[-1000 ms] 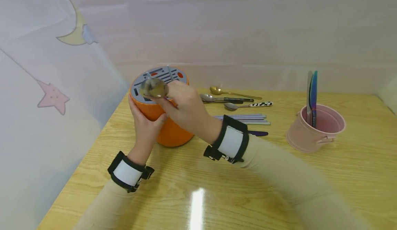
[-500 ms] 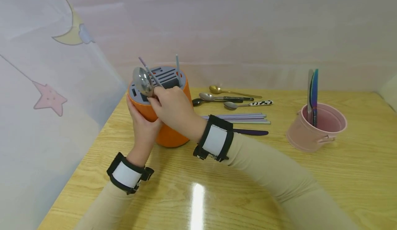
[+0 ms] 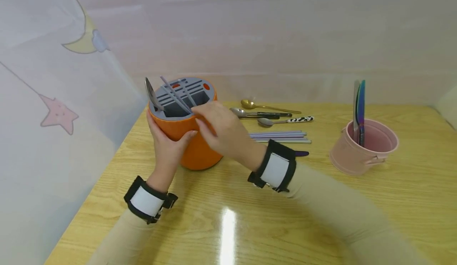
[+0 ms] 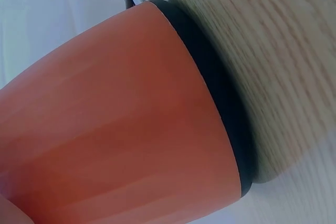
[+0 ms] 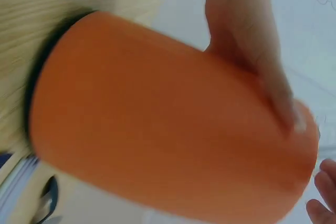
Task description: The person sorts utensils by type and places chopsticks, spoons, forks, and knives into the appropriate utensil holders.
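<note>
My left hand (image 3: 168,146) grips the side of an orange knife block (image 3: 200,150), its thumb across the front below the rim. The block has a grey slotted top and stands upright on the table. A silver spoon (image 3: 151,92) leans out of the opening at its left front, bowl up. Thin lilac chopsticks (image 3: 173,92) slant out of the large front opening. My right hand (image 3: 226,128) is at the right front rim, its fingertips close to the chopsticks. In the right wrist view its loosely bent fingers (image 5: 326,182) show nothing between them.
Behind and right of the block lie a gold spoon (image 3: 250,104), a cow-print-handled spoon (image 3: 301,119), dark-handled spoons (image 3: 273,114), more chopsticks (image 3: 285,136) and a purple-handled piece (image 3: 302,153). A pink bucket (image 3: 351,160) holds upright knives (image 3: 360,106) at the right.
The right hand has let go of the spoon, which now leans in the block, and has shifted right. The chopsticks have sunk lower and tilted left. The left hand has stayed put.
</note>
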